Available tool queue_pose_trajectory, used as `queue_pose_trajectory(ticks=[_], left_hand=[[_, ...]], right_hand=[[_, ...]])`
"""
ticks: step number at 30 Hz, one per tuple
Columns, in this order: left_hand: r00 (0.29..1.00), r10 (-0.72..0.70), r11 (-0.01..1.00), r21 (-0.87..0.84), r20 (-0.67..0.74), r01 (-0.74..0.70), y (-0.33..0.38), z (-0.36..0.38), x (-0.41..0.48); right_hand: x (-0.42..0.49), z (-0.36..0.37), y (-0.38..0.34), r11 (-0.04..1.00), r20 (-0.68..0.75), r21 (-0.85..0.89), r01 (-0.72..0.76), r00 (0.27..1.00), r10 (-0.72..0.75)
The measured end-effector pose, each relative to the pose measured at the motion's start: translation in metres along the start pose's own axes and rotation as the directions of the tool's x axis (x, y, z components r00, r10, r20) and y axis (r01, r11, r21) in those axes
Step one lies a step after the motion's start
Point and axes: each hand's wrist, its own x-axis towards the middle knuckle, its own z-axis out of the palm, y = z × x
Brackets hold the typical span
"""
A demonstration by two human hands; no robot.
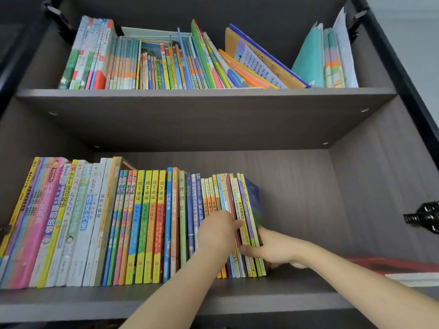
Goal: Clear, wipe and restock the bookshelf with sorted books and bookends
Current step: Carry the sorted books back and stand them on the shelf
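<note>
1. Right hand [273,248] grips a bundle of thin yellow-, green- and purple-spined paperbacks [247,210]. The thumb lies across the spines low down, and the fingers wrap round the outer blue cover.
2. Left hand [217,230] sits just left of the bundle, fingertips [238,223] pushed in among the spines. Whether they pinch a book or only part the row cannot be told.
3. The bundle stands at the right end of the long row of colourful upright children's books [142,222]. Its bottom edges rest on the lower grey wood-grain shelf board [297,298].
4. Judgement: the step in hand is moving this end bundle as one block. Whether it is coming off or being seated cannot be told.
5. Recommended: shift the grip nearer mid-height, since a low hold lets the tops fan apart. Keep the covers squeezed flat together. Let the left hand brace the neighbouring spines so the row does not topple rightward once its end support goes.
6. Bare board lies right of the bundle. A flat red item [392,267] lies further right, well apart, so any sideways swing should stop short of it.
7. On the upper shelf, the leaning books and folders [249,65] sit untidy. That level appears not yet dealt with, which suggests the task is at an early stage.
</note>
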Motion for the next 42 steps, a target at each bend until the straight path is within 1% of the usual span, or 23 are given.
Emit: queue_pose_trajectory(ticks=[1,3,4,6,8,11,15,19,21,23,25,27,29,31,34,36,42], left_hand=[[0.999,0.039,0.999,0.016,-0.017,-0.039,-0.004,0.003,-0.001],[0.998,0.041,0.995,-0.084,-0.046,-0.045,-0.010,0.004,-0.005],[0.999,0.028,0.991,-0.130,-0.041,-0.033,-0.011,0.005,-0.005],[1.000,-0.004,0.990,-0.142,-0.012,0.002,-0.010,0.006,-0.004],[1.000,-0.014,0.988,-0.155,-0.020,0.011,-0.010,0.006,-0.004],[0.996,0.002,0.984,-0.178,-0.095,-0.019,-0.012,0.007,-0.001],[0.976,0.014,0.985,-0.163,-0.219,-0.051,-0.012,0.005,-0.001],[0.947,0.032,0.987,-0.136,-0.319,-0.080,-0.010,0.006,-0.003],[0.931,0.048,0.982,-0.152,-0.362,-0.110,-0.009,0.006,-0.001],[0.924,0.060,0.970,-0.194,-0.379,-0.143,-0.009,0.007,0.001],[0.925,0.051,0.958,-0.245,-0.378,-0.152,-0.011,0.009,0.004],[0.925,0.029,0.949,-0.280,-0.379,-0.144,-0.013,0.009,0.007],[0.921,0.010,0.945,-0.298,-0.390,-0.137,-0.014,0.009,0.009],[0.918,-0.008,0.938,-0.320,-0.397,-0.130,-0.013,0.007,0.008],[0.917,-0.022,0.934,-0.335,-0.399,-0.123,-0.013,0.005,0.007],[0.918,-0.035,0.932,-0.345,-0.395,-0.114,-0.013,0.005,0.006],[0.916,-0.050,0.929,-0.356,-0.399,-0.104,-0.011,0.006,0.004]], right_hand=[[0.000,0.001,0.000,1.000,-0.003,0.003,0.002,1.000,-0.001],[-0.001,0.001,0.002,1.000,-0.015,0.008,0.005,1.000,-0.005],[-0.002,0.001,0.003,1.000,-0.024,0.006,0.004,1.000,-0.004],[-0.005,0.000,0.003,1.000,-0.047,0.005,-0.005,0.999,0.005],[-0.006,-0.001,0.006,1.000,-0.070,0.003,-0.016,0.997,0.016],[-0.008,-0.003,0.008,1.000,-0.134,0.027,-0.016,0.991,0.020],[-0.008,-0.004,0.010,0.999,-0.227,0.050,0.010,0.974,0.002],[-0.006,-0.005,0.008,0.995,-0.290,0.056,0.077,0.955,-0.058],[-0.004,-0.007,0.004,0.994,-0.357,0.002,0.110,0.928,-0.102],[-0.001,-0.012,-0.002,0.984,-0.419,-0.051,0.170,0.891,-0.176],[0.003,-0.016,-0.009,0.967,-0.462,-0.155,0.204,0.850,-0.253],[0.011,-0.019,-0.016,0.939,-0.479,-0.286,0.192,0.820,-0.313],[0.018,-0.020,-0.021,0.909,-0.481,-0.381,0.170,0.803,-0.352],[0.023,-0.020,-0.022,0.891,-0.486,-0.420,0.172,0.787,-0.381],[0.024,-0.021,-0.022,0.876,-0.496,-0.435,0.208,0.757,-0.426],[0.023,-0.022,-0.020,0.872,-0.490,-0.431,0.232,0.752,-0.442],[0.023,-0.030,-0.012,0.889,-0.475,-0.319,0.328,0.757,-0.449]])
